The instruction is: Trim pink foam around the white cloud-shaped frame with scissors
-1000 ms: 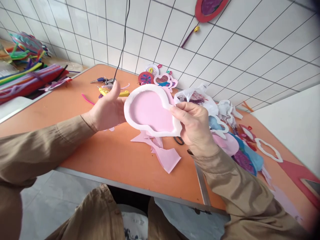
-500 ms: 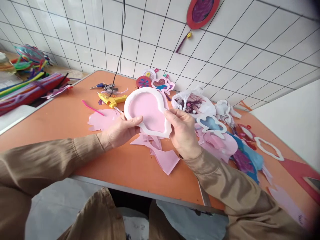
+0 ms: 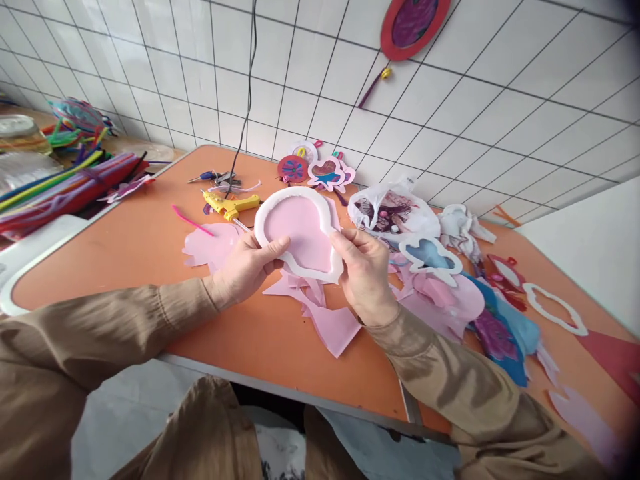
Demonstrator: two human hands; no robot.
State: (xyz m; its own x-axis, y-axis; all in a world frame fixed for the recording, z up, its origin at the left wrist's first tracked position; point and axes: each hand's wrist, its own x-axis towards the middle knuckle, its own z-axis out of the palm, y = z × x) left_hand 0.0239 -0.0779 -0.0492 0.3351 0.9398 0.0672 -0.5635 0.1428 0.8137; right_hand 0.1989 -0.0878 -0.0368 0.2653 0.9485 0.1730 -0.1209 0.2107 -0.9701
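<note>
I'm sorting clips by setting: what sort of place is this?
It looks like a craft workspace: the left hand and right hand hold a white-rimmed pink piece, with a yellow glue gun and pink scraps on the orange table.

Over the tabletop (image 3: 240, 340), the frame (image 3: 325, 215) has a glue gun (image 3: 231, 207) to its left, a plastic bag (image 3: 425, 219) right, scraps (image 3: 336, 328) before it.

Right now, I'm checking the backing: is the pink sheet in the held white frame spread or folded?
Spread: the pink sheet fills the opening of the white frame, with no fold visible there.
</note>
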